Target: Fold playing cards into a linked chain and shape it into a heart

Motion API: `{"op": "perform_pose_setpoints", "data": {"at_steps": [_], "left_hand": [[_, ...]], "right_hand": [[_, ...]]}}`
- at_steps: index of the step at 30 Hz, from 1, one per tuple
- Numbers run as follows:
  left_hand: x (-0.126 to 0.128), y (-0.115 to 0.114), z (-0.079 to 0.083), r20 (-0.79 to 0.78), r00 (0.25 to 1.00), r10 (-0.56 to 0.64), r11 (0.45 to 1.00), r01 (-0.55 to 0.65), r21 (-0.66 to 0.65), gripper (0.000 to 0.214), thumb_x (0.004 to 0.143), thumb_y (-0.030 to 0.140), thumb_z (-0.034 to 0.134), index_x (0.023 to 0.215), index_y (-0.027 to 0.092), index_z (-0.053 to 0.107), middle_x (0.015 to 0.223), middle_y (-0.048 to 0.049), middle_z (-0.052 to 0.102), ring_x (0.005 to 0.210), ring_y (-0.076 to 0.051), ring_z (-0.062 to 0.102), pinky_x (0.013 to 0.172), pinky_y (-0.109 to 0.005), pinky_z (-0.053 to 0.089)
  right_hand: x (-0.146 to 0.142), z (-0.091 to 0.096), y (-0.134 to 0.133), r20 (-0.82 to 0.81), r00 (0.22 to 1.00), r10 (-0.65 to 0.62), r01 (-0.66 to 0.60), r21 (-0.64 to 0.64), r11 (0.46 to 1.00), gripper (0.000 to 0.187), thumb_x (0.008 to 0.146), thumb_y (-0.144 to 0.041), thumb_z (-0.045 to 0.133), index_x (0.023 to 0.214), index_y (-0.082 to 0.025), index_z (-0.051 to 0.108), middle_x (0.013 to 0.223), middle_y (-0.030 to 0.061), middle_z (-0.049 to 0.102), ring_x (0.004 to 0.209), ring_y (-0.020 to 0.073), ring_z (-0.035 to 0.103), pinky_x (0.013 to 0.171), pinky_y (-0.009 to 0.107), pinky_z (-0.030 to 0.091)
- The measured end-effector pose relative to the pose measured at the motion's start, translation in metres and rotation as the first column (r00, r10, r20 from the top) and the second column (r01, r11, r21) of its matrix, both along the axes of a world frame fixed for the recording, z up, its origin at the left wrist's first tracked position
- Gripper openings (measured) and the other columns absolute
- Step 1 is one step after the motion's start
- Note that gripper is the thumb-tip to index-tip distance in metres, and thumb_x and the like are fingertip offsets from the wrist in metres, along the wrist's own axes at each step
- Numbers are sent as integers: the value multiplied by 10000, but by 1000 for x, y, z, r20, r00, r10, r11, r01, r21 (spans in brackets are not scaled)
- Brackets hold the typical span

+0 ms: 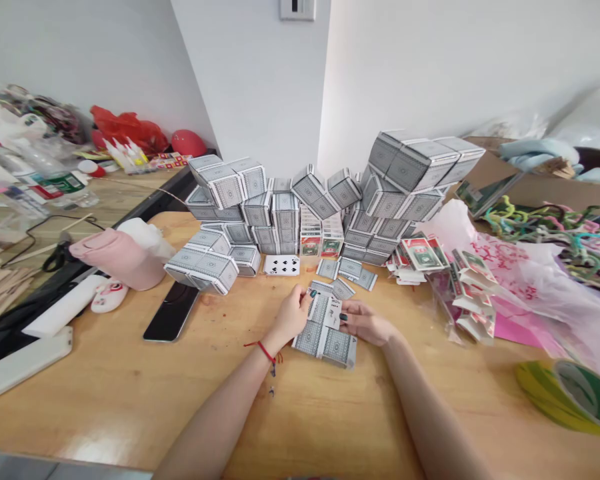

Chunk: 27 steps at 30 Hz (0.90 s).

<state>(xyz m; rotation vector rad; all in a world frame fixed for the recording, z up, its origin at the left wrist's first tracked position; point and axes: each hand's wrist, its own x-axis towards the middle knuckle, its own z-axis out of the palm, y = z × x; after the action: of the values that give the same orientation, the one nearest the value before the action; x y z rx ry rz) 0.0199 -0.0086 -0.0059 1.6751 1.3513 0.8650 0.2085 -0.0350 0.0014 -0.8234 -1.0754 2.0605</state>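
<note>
Grey patterned card block [307, 341]: It is lying on the tan wooden table [180, 413], close to the person and in front of the piles.
White card with small black marks [333, 312]: It is sitting over the far part of the block, between the two hands. I cannot tell if it is lying flat or leaning.
Left hand [296, 313]: Its thumb and finger are staying narrow by the white card's left side. I cannot tell if they are pinching it.
Red string bracelet [267, 352]: It is going around the left wrist.
Right hand [367, 323]: Its fingers are bending at the white card's right edge. I cannot tell how tightly they are gripping.
Loose grey-backed cards [350, 269]: They are lying just past the block.
White card with six black spades [281, 265]: It is lying face up, to the left of those loose cards.
Tall grey card piles [405, 167]: They are standing at the back, on both sides.
Flat black phone [173, 313]: It is lying left of the left hand.
Round yellow and green tape roll [535, 393]: It is lying far to the right.
</note>
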Motion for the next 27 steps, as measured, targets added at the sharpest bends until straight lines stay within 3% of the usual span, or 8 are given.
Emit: {"op": "perform_pose_setpoints", "data": {"at_steps": [3, 7, 12, 15, 18, 24, 27], "left_hand": [[0, -2, 1, 47, 999, -23, 1000, 23, -2, 174, 807, 316, 375, 721, 176, 434, 658, 17, 476, 598, -112, 430, 549, -222, 317], [4, -6, 5, 84, 996, -30, 999, 32, -22, 173, 794, 314, 392, 698, 175, 428, 615, 39, 431, 561, -96, 394, 530, -210, 297], [2, -8, 10, 120, 990, -73, 995, 81, -66, 240, 791, 365, 387, 682, 165, 463, 599, 37, 433, 555, -97, 380, 514, -208, 282], [-5, -6, 13, 133, 977, -168, 969, 189, -161, 260, 778, 370, 398, 671, 153, 494, 598, 31, 455, 549, -101, 382, 503, -210, 280], [-11, -5, 13, 124, 960, -249, 940, 271, -207, 202, 740, 313, 450, 621, 151, 476, 580, 37, 442, 527, -94, 368, 478, -203, 261], [-5, -10, 11, -46, 994, -101, 993, 98, -62, 201, 727, 237, 441, 547, 157, 479, 520, 20, 449, 505, -104, 375, 483, -217, 239], [-3, -12, 11, -77, 994, -83, 997, 83, 6, 240, 743, 271, 448, 533, 162, 487, 499, 10, 457, 489, -107, 375, 482, -232, 214]], "right_hand": [[-4, -2, 2, 37, 998, -41, 42, -24, 999, 317, 600, -334, 712, 831, -142, 611, 771, 56, 643, 697, 143, 608, 739, 308, 456], [-20, -10, 3, 154, 962, -227, 224, 32, 974, 271, 555, -322, 734, 656, -145, 556, 593, 0, 605, 535, 116, 575, 600, 279, 478], [-32, -16, 3, 327, 877, -352, 320, 149, 936, 255, 617, -380, 660, 679, -173, 526, 539, -27, 575, 450, 115, 531, 477, 252, 441], [-33, -17, 4, 397, 817, -418, 365, 205, 908, 241, 643, -392, 625, 671, -182, 509, 513, -43, 547, 426, 112, 513, 441, 240, 416], [-32, -15, 5, 416, 805, -422, 362, 218, 906, 255, 655, -412, 605, 661, -183, 494, 496, -47, 531, 416, 113, 508, 421, 234, 399], [-26, -6, 3, 323, 900, -293, 228, 226, 947, 316, 593, -353, 678, 798, -176, 516, 652, -14, 608, 595, 148, 586, 536, 250, 450], [-26, -7, 2, 316, 895, -316, 248, 238, 939, 348, 590, -322, 687, 845, -180, 499, 644, -25, 597, 550, 129, 562, 502, 232, 436]]}}
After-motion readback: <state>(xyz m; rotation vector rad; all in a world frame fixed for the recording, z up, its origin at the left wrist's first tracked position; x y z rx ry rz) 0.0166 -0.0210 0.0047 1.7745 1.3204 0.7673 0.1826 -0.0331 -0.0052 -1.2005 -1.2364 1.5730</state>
